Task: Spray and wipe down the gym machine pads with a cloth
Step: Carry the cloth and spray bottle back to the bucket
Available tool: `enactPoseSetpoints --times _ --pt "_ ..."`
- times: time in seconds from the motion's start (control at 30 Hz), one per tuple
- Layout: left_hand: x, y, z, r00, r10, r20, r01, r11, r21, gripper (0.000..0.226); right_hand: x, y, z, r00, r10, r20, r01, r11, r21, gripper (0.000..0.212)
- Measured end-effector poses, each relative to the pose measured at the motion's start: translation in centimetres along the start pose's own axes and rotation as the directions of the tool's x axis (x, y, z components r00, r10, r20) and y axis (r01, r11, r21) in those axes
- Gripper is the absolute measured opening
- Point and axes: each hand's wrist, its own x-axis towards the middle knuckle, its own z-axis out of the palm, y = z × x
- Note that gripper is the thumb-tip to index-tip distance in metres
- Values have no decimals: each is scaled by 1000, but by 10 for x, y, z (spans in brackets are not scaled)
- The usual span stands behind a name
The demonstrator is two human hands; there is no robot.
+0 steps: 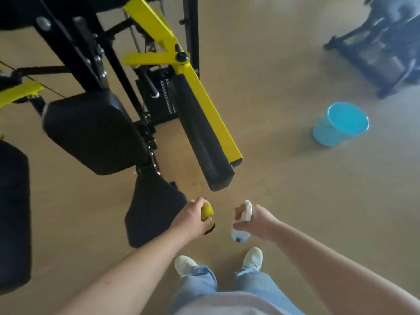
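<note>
Nearest: pale shirt hem (227,303), light-blue jeans (200,283), white shoes (185,264) on tan floor (295,201). Both bare forearms reach fwd.

L hand (192,218): fingers curled round a bunched yellow cloth (207,211). Cloth held just R of the lowest black pad (154,212); contact w/ pad, can't tell. Small dark bit under the fist, too blurred to ID.

R hand (258,220): wrapped round the neck of a spray bottle (238,236). White trigger head (247,211) sticks up above the fist, clear body hangs below. Finger on trigger or not, can't tell. Bottle and cloth near each other, not touching.

Mid: gym machine (109,53), black frame w/ yellow arms. Long narrow black pad (200,137) runs along a yellow bar (204,94), its free end toward the hands. Left of it a broad seat pad (95,133); one more black pad (13,212) at the L edge of view. Weight stack (164,96) behind, between the frame posts.

Far: blue bucket (341,123) on floor, well R of the machine. Dark rack (384,48) top R, blurred.
</note>
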Motion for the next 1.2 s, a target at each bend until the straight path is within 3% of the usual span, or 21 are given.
enactPoseSetpoints --times 0.1,0.2,0.27,0.53,0.63,0.8,0.9,1.2 --pt "14 45 27 998 15 63 -19 998 55 40 -8 42 -29 997 24 70 -34 988 152 34" --pt "31 95 51 997 16 80 -21 998 56 38 -14 82 -60 988 80 131 -130 886 444 31" --pt "43 129 66 997 4 82 -9 998 64 37 -11 109 -82 981 145 126 -190 831 522 35" --pt "106 245 96 997 22 70 -20 999 -27 33 20 180 -175 948 319 -17 -273 837 475 32" --pt "139 280 93 996 35 86 -30 998 -56 32 34 196 -212 936 344 -82 -270 845 462 19" --pt "221 332 89 985 101 142 -96 994 -42 32 71 228 -273 882 444 -156 -309 796 521 33" --pt "285 365 78 969 152 196 -148 988 -37 32 98 240 -320 845 503 -183 -318 746 585 23" --pt "467 473 9 909 281 307 -291 957 -11 38 185 234 -463 771 632 -81 -324 498 804 32"
